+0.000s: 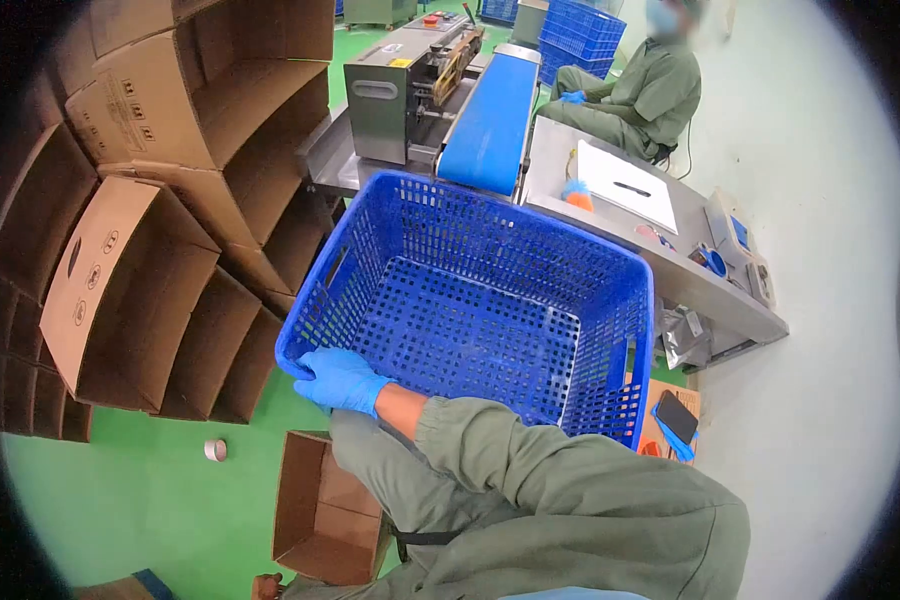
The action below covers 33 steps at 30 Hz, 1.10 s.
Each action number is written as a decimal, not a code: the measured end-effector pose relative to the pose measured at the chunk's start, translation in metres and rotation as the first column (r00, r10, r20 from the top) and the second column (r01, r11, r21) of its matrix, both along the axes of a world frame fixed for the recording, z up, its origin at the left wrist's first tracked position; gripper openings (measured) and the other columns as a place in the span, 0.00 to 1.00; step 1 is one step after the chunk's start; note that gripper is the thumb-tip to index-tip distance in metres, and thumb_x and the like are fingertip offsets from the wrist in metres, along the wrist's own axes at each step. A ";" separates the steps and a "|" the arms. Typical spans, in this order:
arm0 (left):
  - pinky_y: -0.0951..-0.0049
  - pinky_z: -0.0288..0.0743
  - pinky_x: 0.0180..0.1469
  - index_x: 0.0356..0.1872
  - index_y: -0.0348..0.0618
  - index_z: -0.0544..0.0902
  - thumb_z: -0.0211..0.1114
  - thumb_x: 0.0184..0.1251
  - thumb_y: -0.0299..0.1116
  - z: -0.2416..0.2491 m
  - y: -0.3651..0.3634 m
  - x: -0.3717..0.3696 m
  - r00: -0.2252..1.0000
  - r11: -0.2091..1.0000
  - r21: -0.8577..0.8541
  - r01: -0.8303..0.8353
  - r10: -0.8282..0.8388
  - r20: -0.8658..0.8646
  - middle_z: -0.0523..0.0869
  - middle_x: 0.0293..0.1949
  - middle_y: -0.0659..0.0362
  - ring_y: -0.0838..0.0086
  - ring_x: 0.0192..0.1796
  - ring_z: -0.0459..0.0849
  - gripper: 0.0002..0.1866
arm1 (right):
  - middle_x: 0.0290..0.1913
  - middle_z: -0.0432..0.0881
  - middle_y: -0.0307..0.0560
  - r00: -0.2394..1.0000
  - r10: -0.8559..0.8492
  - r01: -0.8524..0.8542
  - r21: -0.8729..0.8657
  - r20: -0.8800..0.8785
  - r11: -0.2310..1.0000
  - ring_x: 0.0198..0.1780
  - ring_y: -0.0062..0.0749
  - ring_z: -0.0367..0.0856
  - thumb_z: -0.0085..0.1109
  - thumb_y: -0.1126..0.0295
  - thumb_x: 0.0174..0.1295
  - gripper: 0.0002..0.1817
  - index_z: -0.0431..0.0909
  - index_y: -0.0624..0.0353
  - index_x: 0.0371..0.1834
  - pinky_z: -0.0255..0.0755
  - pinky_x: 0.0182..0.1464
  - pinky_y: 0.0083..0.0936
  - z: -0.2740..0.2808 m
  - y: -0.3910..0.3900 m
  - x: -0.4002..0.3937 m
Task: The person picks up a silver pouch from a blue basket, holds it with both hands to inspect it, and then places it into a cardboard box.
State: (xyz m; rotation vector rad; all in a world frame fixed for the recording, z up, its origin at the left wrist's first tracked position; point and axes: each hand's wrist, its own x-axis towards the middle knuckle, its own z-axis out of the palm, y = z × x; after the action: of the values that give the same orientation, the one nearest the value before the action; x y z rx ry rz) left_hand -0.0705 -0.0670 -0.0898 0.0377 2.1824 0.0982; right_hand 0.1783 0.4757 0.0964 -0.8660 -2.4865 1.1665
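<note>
My right hand (342, 382), in a blue glove, reaches across and grips the near left corner of a blue plastic crate (490, 225). The crate has perforated walls and nothing inside; it sits tilted in front of me, at the near end of a conveyor with a blue belt (495, 120). At the bottom edge, what looks like my left hand (267, 587) shows only in small part, beside an open cardboard box (305, 500) on the floor. Its fingers cannot be made out.
Open cardboard boxes (135, 290) are stacked at the left. A tape roll (215, 450) lies on the green floor. On the steel table (610, 225) are paper, a pen and small items. A phone (676, 415) lies at right. A seated person (630, 100) is behind, near stacked blue crates (580, 35).
</note>
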 end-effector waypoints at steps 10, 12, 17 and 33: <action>0.61 0.77 0.44 0.37 0.47 0.83 0.65 0.50 0.37 -0.018 -0.042 -0.010 0.143 0.178 -0.172 0.969 -0.970 -0.199 0.86 0.42 0.51 0.61 0.45 0.84 0.12 | 0.39 0.81 0.61 0.999 0.031 -0.030 -0.027 0.028 0.999 0.42 0.55 0.80 0.54 0.54 0.54 0.21 0.78 0.61 0.39 0.71 0.46 0.46 0.000 0.002 -0.001; 0.61 0.77 0.48 0.41 0.51 0.83 0.64 0.51 0.37 -0.048 -0.055 -0.027 0.223 0.220 -0.276 0.936 -0.975 -0.019 0.86 0.45 0.53 0.62 0.49 0.84 0.15 | 0.38 0.81 0.61 0.999 0.032 -0.031 -0.041 0.034 0.999 0.42 0.55 0.80 0.54 0.54 0.54 0.21 0.78 0.62 0.39 0.71 0.46 0.46 0.003 0.001 0.001; 0.62 0.76 0.51 0.48 0.52 0.81 0.61 0.55 0.38 -0.029 -0.055 -0.026 0.286 0.292 -0.120 0.949 -0.956 -0.066 0.85 0.46 0.54 0.62 0.50 0.83 0.18 | 0.37 0.81 0.61 1.000 0.026 -0.025 -0.016 0.017 1.000 0.41 0.55 0.80 0.53 0.54 0.54 0.20 0.78 0.61 0.37 0.71 0.45 0.46 -0.002 0.003 0.000; 0.60 0.77 0.46 0.35 0.40 0.88 0.66 0.50 0.48 0.058 0.026 0.040 0.977 0.979 -0.158 0.131 -0.154 -0.147 0.88 0.35 0.51 0.60 0.40 0.86 0.21 | 0.43 0.82 0.58 0.997 0.077 -0.078 -0.017 -0.023 0.997 0.46 0.54 0.79 0.52 0.50 0.58 0.22 0.79 0.57 0.43 0.71 0.49 0.44 -0.010 0.005 -0.002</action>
State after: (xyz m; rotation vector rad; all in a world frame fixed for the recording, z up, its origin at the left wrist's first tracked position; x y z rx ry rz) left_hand -0.0301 -0.0407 -0.0317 0.1223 2.3322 -0.1530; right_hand 0.1759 0.4805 0.0862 -0.7628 -2.5154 1.2187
